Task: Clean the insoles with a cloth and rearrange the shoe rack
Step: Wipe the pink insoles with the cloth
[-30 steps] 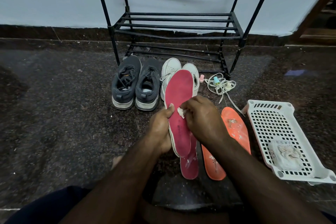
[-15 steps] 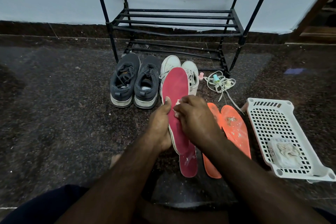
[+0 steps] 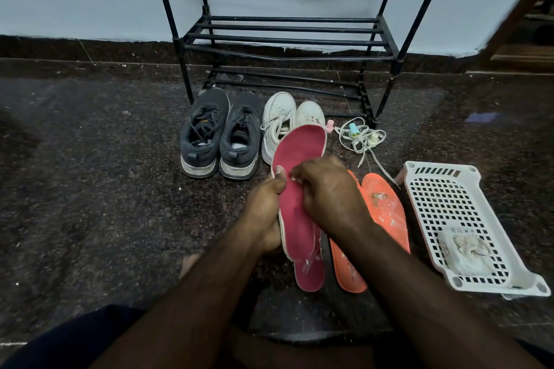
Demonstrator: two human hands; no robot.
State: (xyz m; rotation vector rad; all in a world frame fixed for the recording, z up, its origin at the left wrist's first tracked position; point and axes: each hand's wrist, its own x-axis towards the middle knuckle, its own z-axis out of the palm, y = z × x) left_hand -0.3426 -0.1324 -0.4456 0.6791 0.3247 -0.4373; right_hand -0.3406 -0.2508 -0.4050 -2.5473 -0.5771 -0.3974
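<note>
My left hand (image 3: 265,210) grips a pink-red insole (image 3: 299,156) by its left edge, thumb on top, holding it tilted above the floor. My right hand (image 3: 326,192) presses down on the insole's middle with curled fingers around a small white cloth (image 3: 293,179), of which only a sliver shows. A second pink insole (image 3: 310,274) lies on the floor under it. Two orange insoles (image 3: 385,210) lie to the right, partly behind my right arm. The black metal shoe rack (image 3: 287,39) stands at the wall with bare shelves.
A dark grey pair of sneakers (image 3: 220,135) and a white pair (image 3: 283,120) stand in front of the rack. Loose white laces (image 3: 361,139) and small bits lie beside them. A white perforated basket (image 3: 443,189) holding a crumpled cloth (image 3: 464,252) sits at the right on the dark stone floor.
My right hand has slid leftward across the insole with the cloth, which now shows less. The insole tilted slightly right, and the view shifted a little.
</note>
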